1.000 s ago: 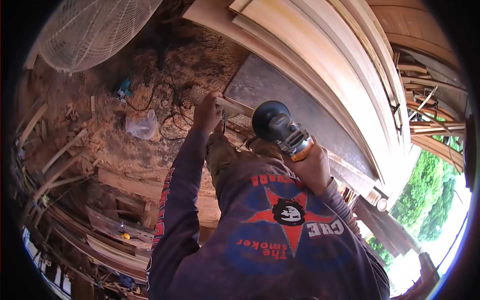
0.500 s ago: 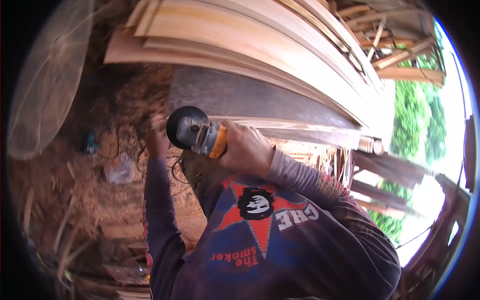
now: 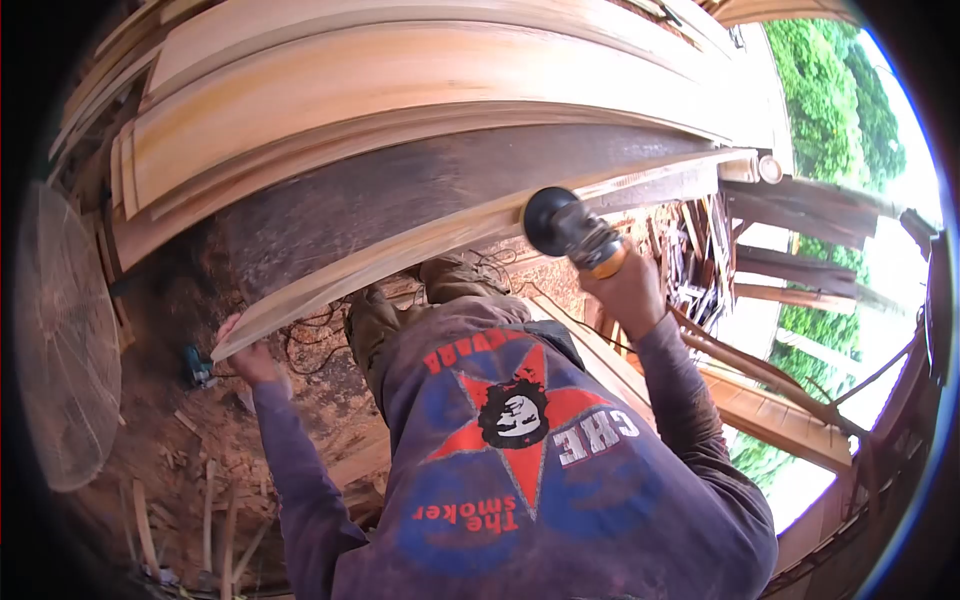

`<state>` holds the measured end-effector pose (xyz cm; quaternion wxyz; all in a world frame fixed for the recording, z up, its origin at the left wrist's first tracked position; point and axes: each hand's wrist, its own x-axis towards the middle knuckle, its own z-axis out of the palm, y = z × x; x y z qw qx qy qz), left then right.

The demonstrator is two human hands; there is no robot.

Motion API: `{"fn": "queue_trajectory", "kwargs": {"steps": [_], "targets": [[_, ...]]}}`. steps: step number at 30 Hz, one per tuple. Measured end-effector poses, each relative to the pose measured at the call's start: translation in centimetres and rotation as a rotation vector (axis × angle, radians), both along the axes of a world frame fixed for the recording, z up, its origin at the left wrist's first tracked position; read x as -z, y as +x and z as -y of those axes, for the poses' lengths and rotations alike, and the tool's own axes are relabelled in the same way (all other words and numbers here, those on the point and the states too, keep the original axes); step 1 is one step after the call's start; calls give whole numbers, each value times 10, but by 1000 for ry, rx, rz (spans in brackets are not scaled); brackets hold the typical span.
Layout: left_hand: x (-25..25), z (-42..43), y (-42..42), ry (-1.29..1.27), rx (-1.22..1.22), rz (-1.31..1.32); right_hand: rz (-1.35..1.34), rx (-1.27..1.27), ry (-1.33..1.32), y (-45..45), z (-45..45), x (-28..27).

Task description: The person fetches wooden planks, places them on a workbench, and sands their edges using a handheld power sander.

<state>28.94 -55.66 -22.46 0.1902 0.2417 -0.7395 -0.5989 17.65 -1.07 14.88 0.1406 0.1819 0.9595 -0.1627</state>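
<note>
A long, narrow pale board [image 3: 400,245] runs along the front edge of the dark workbench [image 3: 370,190]. At its left end my left hand [image 3: 255,360] grips the tip of the board. My right hand [image 3: 630,290] is wrapped round the orange and grey body of a power sander [image 3: 590,240]. The sander's round black pad is at the middle of the board, on the edge that faces me; whether it touches the wood is hard to tell.
Wide pale boards [image 3: 400,70] lie stacked behind the bench. A large mesh fan [image 3: 70,340] stands at the far left. On the shavings-covered floor are a teal tool [image 3: 198,366], cables and wood scraps. Timber leans at the right.
The view has swung to the right along the bench. The board's full length now shows, with my left hand at its far left end. The sander has moved farther from my left hand.
</note>
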Motion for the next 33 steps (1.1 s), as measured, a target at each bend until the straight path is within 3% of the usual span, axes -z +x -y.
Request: {"fn": "queue_trajectory", "kwargs": {"steps": [1,2,3,5,7,9,10,12,13,15,19,21,22,23,24,28,29,31,33], "targets": [[8,1,0,316,-79,-113,-23,52,28,-2,-25,3],[-20,-14,-6,-277,32,62,-53,76,-28,-4,-56,11],[-22,-17,-7,-284,50,63,-81,97,-83,-5,-87,17],[-6,2,-1,94,6,-48,-64,172,-173,-12,-133,25],[-9,7,-1,389,-84,-101,-21,213,-95,-26,-150,17],[-17,5,-4,-357,159,-71,-9,277,-233,-33,-161,18],[-19,-1,-6,-299,119,-75,-51,260,-281,-36,-156,22],[-24,0,-9,-429,136,-22,-90,179,-309,-39,-139,32],[-10,15,-4,425,-142,-88,-89,169,-348,-43,-121,26],[-6,5,-6,108,-91,-54,-21,89,-312,-42,-100,26],[-8,1,-8,185,-50,-69,-71,-92,-315,-38,-66,42],[-24,-3,-11,653,-231,-104,-65,-68,-299,-32,-46,48],[-13,7,-6,831,-198,-207,-57,-35,-314,-31,-32,46],[-4,10,-3,842,-196,-203,-49,-2,-329,-31,-18,43],[5,13,1,512,-98,-133,-48,-73,-270,-29,-10,45],[3,-3,2,-125,4,-56,-62,-141,-219,-18,23,49],[-9,-6,-2,-121,8,-49,-67,-141,-224,-16,33,49],[-34,-6,-10,-502,141,55,-4,-35,-248,-17,67,38],[-27,-3,-5,-432,129,54,45,66,-270,-16,104,29]]}}
